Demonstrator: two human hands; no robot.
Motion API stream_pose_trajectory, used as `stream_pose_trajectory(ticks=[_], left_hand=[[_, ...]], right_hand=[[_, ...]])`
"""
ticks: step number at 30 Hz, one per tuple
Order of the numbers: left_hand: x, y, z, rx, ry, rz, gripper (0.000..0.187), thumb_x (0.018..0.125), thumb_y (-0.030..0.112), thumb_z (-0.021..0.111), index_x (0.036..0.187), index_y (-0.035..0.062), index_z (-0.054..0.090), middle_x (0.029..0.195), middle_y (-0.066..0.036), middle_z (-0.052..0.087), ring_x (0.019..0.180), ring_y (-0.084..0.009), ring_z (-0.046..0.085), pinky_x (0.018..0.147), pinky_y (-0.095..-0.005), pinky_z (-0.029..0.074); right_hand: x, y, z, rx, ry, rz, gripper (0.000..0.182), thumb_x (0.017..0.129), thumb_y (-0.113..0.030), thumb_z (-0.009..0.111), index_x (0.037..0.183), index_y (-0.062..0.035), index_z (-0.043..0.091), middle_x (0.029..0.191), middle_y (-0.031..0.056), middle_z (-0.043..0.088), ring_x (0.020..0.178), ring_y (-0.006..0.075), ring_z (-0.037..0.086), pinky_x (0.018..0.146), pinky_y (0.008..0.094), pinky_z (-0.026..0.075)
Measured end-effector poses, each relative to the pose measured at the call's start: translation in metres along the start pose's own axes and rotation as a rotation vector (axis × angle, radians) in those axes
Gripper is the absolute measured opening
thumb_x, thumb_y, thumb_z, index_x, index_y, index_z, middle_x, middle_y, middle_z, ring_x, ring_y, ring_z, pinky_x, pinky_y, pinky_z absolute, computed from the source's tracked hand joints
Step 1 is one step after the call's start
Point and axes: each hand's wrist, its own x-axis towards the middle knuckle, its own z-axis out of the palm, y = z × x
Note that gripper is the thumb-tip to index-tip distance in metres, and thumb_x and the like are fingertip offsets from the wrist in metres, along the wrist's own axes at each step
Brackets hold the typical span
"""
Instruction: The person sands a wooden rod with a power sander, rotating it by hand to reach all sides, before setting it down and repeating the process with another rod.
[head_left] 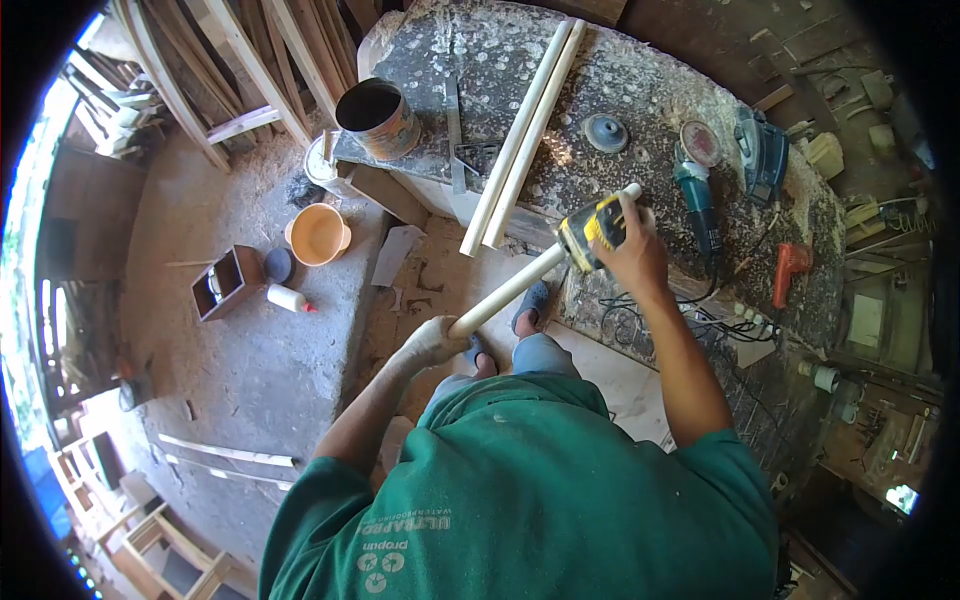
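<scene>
One pale rod (510, 293), clasped at its near end by the left hand (432, 341), far end over the near edge of the desk (655, 80), was seemingly steadied against the yellow power tool (582, 236) the right hand (640, 258) gripped (two similar rods (540, 132) overhung that edge).

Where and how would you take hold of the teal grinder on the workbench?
Probably around the slim dark barrel of the teal grinder, coming from the near side and from above: the barrel points toward that side, while the round disc sits at the far end, facing up.
</scene>
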Motion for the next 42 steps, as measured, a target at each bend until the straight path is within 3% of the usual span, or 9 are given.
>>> stream_pose_trajectory(ticks=[2, 9, 15, 16, 20, 30, 35, 41, 42], left_hand=[[-0.015, 0.013, 0.006, 0.376, 0.309, 0.139, 0.035, 0.085, 0.027, 0.071, 0.109, 0.0046, 0.060, 0.079, -0.015, 0.069, 0.072, -0.0321, 0.070, 0.066, -0.0454, 0.055], [-0.024, 0.026, 0.015, 0.559, 0.511, 0.077, 0.030, 0.088, 0.029, 0.066, 0.106, 0.0069, 0.055, 0.090, -0.019, 0.071, 0.088, -0.0368, 0.070, 0.076, -0.0495, 0.054], [0.011, -0.021, 0.015, 0.168, 0.193, 0.200, 0.036, 0.083, 0.034, 0.072, 0.104, 0.0054, 0.065, 0.080, -0.014, 0.069, 0.076, -0.0286, 0.071, 0.069, -0.0442, 0.056], [-0.005, 0.012, 0.000, -0.085, -0.013, -0.041, 0.040, 0.080, 0.035, 0.076, 0.103, 0.0035, 0.068, 0.071, -0.008, 0.064, 0.062, -0.0187, 0.068, 0.059, -0.0384, 0.056], [0.020, -0.008, -0.013, -0.165, -0.162, -0.129, 0.039, 0.078, 0.032, 0.077, 0.097, -0.0014, 0.068, 0.063, -0.004, 0.059, 0.050, -0.0142, 0.060, 0.047, -0.0312, 0.049], [-0.005, 0.021, -0.046, -0.355, 0.201, 0.419, 0.039, 0.078, 0.021, 0.074, 0.110, 0.0010, 0.068, 0.079, -0.001, 0.063, 0.067, -0.0085, 0.058, 0.061, -0.0291, 0.050], [-0.026, 0.089, -0.099, -0.491, 0.447, 0.622, 0.021, 0.082, 0.020, 0.075, 0.089, 0.0046, 0.064, 0.071, -0.002, 0.063, 0.061, -0.0111, 0.061, 0.057, -0.0270, 0.051], [-0.064, 0.184, -0.207, -0.902, 0.797, 0.838, 0.020, 0.084, 0.021, 0.067, 0.080, 0.0031, 0.058, 0.064, -0.008, 0.062, 0.053, -0.0185, 0.061, 0.053, -0.0340, 0.053], [-0.074, 0.197, -0.221, -0.951, 0.829, 0.880, 0.020, 0.084, 0.020, 0.067, 0.080, 0.0033, 0.058, 0.062, -0.009, 0.060, 0.051, -0.0189, 0.059, 0.051, -0.0337, 0.051]], right_hand=[[0.020, -0.012, -0.011, -0.043, -0.128, 0.097, 0.088, 0.073, -0.031, 0.082, 0.148, -0.0186, 0.038, 0.123, 0.0210, 0.056, 0.106, 0.0409, 0.063, 0.086, 0.0490, 0.053], [0.027, -0.064, -0.016, -0.053, -0.349, 0.029, 0.090, 0.072, -0.034, 0.083, 0.148, -0.0190, 0.038, 0.121, 0.0230, 0.058, 0.100, 0.0420, 0.067, 0.082, 0.0485, 0.057], [-0.045, -0.078, -0.004, 0.121, -0.255, -0.079, 0.084, 0.075, -0.033, 0.080, 0.146, -0.0162, 0.040, 0.121, 0.0212, 0.055, 0.095, 0.0436, 0.066, 0.078, 0.0504, 0.056], [-0.058, -0.073, 0.001, 0.176, -0.179, -0.089, 0.081, 0.075, -0.032, 0.081, 0.144, -0.0140, 0.042, 0.119, 0.0200, 0.055, 0.095, 0.0420, 0.065, 0.076, 0.0502, 0.056], [-0.098, -0.033, 0.020, 0.241, 0.028, -0.037, 0.078, 0.072, -0.027, 0.085, 0.136, -0.0096, 0.044, 0.116, 0.0205, 0.056, 0.102, 0.0405, 0.061, 0.080, 0.0477, 0.053], [-0.236, 0.114, 0.038, 0.024, 0.195, 0.358, 0.090, 0.066, -0.024, 0.087, 0.138, 0.0012, 0.040, 0.129, 0.0265, 0.049, 0.122, 0.0444, 0.047, 0.100, 0.0527, 0.040], [-0.294, 0.171, 0.053, -0.135, 0.054, 0.746, 0.108, 0.070, -0.027, 0.085, 0.154, 0.0010, 0.022, 0.155, 0.0271, 0.031, 0.144, 0.0415, 0.029, 0.115, 0.0454, 0.032], [-0.345, 0.284, 0.119, -0.179, 0.106, 0.626, 0.112, 0.068, -0.027, 0.085, 0.155, 0.0019, 0.020, 0.154, 0.0261, 0.032, 0.142, 0.0404, 0.034, 0.115, 0.0435, 0.033], [-0.314, 0.230, 0.081, -0.005, -0.063, 0.891, 0.115, 0.065, -0.029, 0.086, 0.154, 0.0024, 0.020, 0.153, 0.0263, 0.033, 0.140, 0.0408, 0.037, 0.115, 0.0436, 0.033]])
